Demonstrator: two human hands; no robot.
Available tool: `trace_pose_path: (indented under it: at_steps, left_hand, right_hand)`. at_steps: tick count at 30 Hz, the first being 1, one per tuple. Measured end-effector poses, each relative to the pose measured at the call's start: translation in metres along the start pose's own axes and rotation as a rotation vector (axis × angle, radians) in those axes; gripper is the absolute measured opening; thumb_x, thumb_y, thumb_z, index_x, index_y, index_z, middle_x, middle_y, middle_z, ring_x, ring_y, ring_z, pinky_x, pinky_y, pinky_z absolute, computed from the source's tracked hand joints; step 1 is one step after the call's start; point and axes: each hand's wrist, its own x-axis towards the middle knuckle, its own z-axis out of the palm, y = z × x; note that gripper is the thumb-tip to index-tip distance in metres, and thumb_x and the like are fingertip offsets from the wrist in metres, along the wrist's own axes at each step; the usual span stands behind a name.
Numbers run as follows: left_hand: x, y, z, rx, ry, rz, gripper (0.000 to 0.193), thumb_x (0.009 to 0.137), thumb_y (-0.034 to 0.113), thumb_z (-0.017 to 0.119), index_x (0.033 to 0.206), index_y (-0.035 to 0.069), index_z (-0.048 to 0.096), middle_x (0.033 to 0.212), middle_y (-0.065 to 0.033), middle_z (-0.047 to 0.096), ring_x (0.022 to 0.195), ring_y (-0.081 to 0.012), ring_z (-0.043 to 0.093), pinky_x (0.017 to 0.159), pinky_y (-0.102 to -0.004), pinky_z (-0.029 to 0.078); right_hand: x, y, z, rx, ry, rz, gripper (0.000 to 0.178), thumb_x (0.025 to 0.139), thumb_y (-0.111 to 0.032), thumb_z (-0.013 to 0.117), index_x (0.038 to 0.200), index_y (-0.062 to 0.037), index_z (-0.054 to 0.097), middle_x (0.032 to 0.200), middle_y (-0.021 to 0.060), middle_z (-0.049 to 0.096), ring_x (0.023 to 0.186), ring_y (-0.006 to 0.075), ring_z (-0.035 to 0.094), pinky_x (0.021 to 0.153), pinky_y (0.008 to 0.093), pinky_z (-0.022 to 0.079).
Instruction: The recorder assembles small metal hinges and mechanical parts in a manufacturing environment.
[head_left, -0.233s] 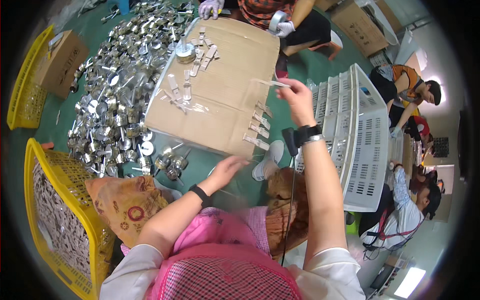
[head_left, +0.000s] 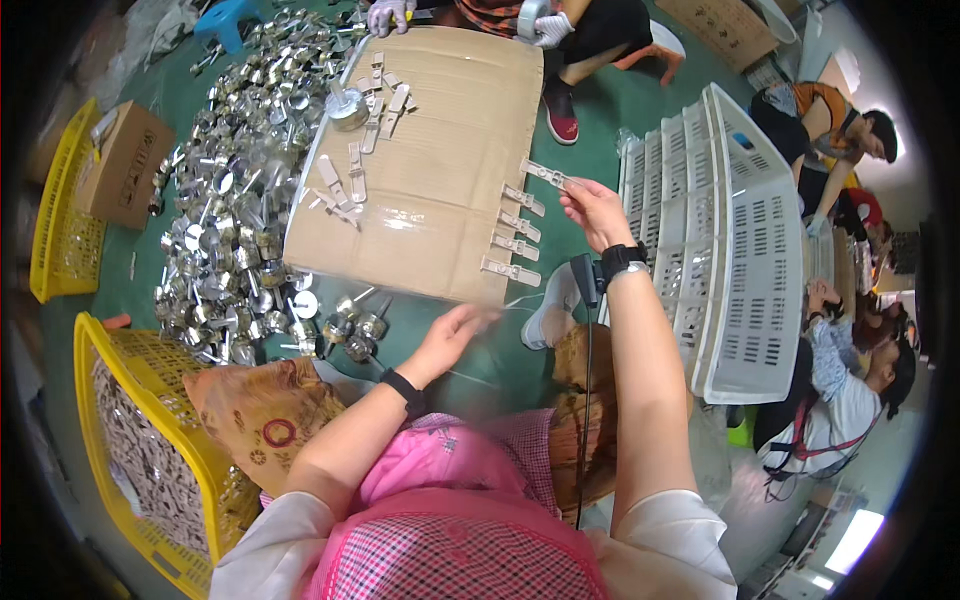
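Observation:
At the right edge of a cardboard-topped work surface, my right hand pinches the outer end of a flat beige clip-like piece. Its other end touches the cardboard edge. Below it, several similar pieces stick out from that edge in a row. More beige pieces lie loose on the left part of the cardboard, near a round metal part with an upright rod. My left hand is just off the near edge, beside a thin pale strand; motion smears its fingertips.
Metal parts with rods are heaped on the green floor at left. A yellow basket full of beige pieces stands near left, white crates at right. Across the cardboard, a co-worker's gloved hand holds a tape roll.
My right hand has brought the beige piece down to the cardboard's edge, above the row. My left hand stays near the near edge. The whole view has shifted slightly.

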Motion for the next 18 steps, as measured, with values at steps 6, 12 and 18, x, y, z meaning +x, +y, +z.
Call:
trace_pose_path:
  at_steps: [6, 12, 18]
  left_hand:
    - [-0.002, 0.001, 0.000, 0.008, -0.009, 0.000, 0.024, 0.095, 0.008, 0.044, 0.117, 0.000, 0.051, 0.112, -0.0072, 0.062, 0.108, -0.0140, 0.053, 0.097, -0.0288, 0.038]
    - [-0.002, 0.007, 0.000, 0.050, -0.020, -0.001, 0.026, 0.095, 0.010, 0.044, 0.119, 0.001, 0.051, 0.113, -0.0063, 0.061, 0.108, -0.0131, 0.052, 0.096, -0.0278, 0.037]
    - [-0.001, 0.004, -0.002, 0.024, -0.020, -0.010, 0.026, 0.096, 0.009, 0.044, 0.119, 0.001, 0.051, 0.114, -0.0060, 0.061, 0.108, -0.0130, 0.052, 0.096, -0.0273, 0.037]
  right_hand:
    - [0.025, 0.025, 0.004, -0.010, -0.070, 0.047, 0.026, 0.084, -0.008, 0.063, 0.105, 0.0064, 0.059, 0.081, 0.0061, 0.064, 0.064, 0.0079, 0.059, 0.057, 0.0185, 0.049]
    - [0.040, 0.032, 0.005, -0.032, -0.104, 0.058, 0.023, 0.085, -0.008, 0.063, 0.103, 0.0060, 0.059, 0.080, 0.0052, 0.063, 0.063, 0.0080, 0.057, 0.057, 0.0186, 0.049]
    - [0.043, 0.027, 0.003, -0.050, -0.139, 0.092, 0.024, 0.084, -0.007, 0.063, 0.104, 0.0056, 0.058, 0.079, 0.0047, 0.063, 0.063, 0.0081, 0.057, 0.058, 0.0189, 0.049]
